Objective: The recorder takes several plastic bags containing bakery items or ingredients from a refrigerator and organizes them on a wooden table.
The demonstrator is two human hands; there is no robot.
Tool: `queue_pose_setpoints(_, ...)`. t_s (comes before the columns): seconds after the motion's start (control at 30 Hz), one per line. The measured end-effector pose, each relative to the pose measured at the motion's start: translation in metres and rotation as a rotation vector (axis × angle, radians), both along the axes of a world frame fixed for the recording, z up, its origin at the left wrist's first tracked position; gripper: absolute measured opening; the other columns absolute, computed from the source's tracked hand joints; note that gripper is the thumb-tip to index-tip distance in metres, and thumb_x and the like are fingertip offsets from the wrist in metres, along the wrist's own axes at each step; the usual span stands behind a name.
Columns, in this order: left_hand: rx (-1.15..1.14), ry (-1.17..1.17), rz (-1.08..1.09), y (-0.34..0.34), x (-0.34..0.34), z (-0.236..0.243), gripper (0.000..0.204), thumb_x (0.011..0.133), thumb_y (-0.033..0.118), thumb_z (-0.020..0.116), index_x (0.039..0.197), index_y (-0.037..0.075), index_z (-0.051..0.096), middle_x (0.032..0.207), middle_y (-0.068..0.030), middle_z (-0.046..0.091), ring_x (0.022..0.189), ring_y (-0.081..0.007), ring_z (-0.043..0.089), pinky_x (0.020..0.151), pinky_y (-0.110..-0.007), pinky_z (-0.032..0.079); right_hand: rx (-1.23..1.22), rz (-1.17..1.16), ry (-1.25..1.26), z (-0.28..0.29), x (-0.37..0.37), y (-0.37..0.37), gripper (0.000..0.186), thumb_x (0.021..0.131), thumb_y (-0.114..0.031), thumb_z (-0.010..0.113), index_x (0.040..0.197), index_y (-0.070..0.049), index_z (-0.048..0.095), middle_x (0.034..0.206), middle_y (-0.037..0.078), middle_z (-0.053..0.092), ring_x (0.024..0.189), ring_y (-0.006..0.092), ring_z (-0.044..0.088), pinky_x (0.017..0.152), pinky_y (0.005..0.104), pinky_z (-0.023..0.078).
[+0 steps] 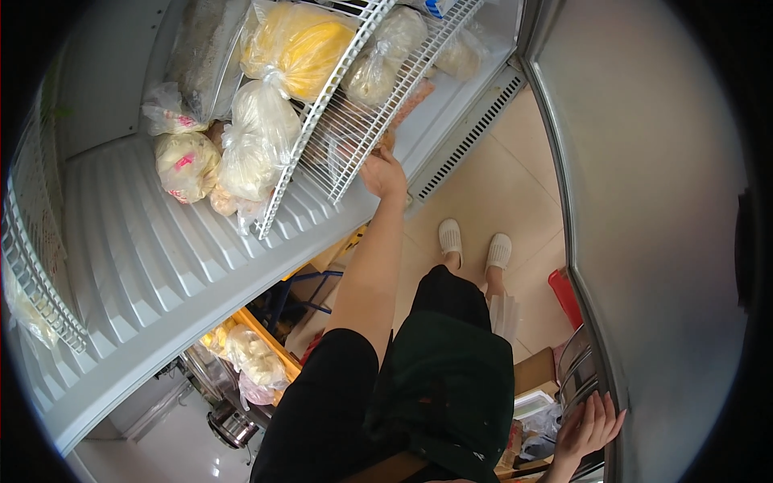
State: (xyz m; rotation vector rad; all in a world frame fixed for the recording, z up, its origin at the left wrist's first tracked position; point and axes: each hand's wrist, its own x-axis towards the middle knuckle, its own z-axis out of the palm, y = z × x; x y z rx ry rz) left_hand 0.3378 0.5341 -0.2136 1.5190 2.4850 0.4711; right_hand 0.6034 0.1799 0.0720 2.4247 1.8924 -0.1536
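My left hand (383, 174) reaches into the open refrigerator at the lower end of a white wire rack (348, 182), fingers curled beside an orange-brown item (386, 142) and partly hidden; what they hold is unclear. Bags of pale food (258, 153) and a yellow-filled bag (298, 48) lie on the racks nearby, with a pinkish bag (411, 105) behind my hand. My right hand (588, 427), low on the right, grips the edge of the open metal door (652, 201) with bent fingers.
A ridged interior floor (121, 266) spans the left. Below are a yellow crate (282, 354) with bagged food and a steel pot (231, 424). My feet stand on beige tiles (515, 185); a red object (564, 294) and cardboard boxes (531, 370) are near the door.
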Motion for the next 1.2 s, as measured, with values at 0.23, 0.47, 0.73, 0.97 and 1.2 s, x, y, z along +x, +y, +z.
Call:
queue_pose_setpoints(0.23,-0.051,0.162,-0.261,-0.023,-0.043,0.0,0.044,0.078,0.014,0.054,0.116,-0.001,0.036,0.108,-0.021,0.048,0.097,-0.0369,0.048,0.077,-0.042,0.043,0.022,-0.015,0.025,-0.004,0.0,0.003,0.019,0.073,0.003,0.054,0.092,-0.001,0.055,0.092,0.011,0.06,0.093,0.0289,0.056,0.095,0.0492,0.029)
queue_pose_setpoints(0.47,0.005,0.038,-0.422,-0.033,-0.043,0.004,0.063,0.076,0.009,0.056,0.129,0.002,0.023,0.124,-0.0267,0.031,0.102,-0.0398,0.045,0.078,-0.041,0.042,0.024,-0.051,0.062,-0.014,0.003,0.012,0.022,0.073,0.003,0.055,0.094,-0.002,0.053,0.091,0.011,0.06,0.093,0.0297,0.055,0.095,0.0513,0.027)
queue_pose_setpoints(0.73,0.118,-0.817,0.457,-0.029,-0.039,-0.029,0.082,0.074,0.038,0.065,0.133,0.005,0.018,0.134,-0.0148,0.021,0.118,-0.0301,0.032,0.091,-0.044,0.033,-0.037,0.027,0.029,-0.023,0.006,0.017,0.022,0.075,0.001,0.054,0.097,-0.002,0.052,0.091,0.011,0.06,0.094,0.029,0.055,0.095,0.0518,0.027)
queue_pose_setpoints(0.97,0.102,-1.27,0.57,0.021,-0.053,-0.028,0.077,0.074,0.048,0.059,0.133,0.018,0.02,0.137,-0.0076,0.023,0.127,-0.0267,0.021,0.098,-0.049,0.024,-0.102,0.012,-0.016,-0.032,0.007,0.019,0.021,0.076,0.001,0.053,0.097,-0.002,0.052,0.092,0.011,0.06,0.094,0.0284,0.056,0.095,0.0516,0.028)
queue_pose_setpoints(1.2,0.258,-1.239,0.651,0.017,-0.054,-0.019,0.051,0.08,0.026,0.057,0.123,0.011,0.037,0.123,-0.0061,0.04,0.109,-0.0195,0.043,0.093,-0.038,0.034,-0.118,0.046,0.0,-0.036,0.009,0.018,0.021,0.077,0.001,0.052,0.098,-0.002,0.052,0.093,0.011,0.06,0.094,0.028,0.056,0.094,0.0513,0.029)
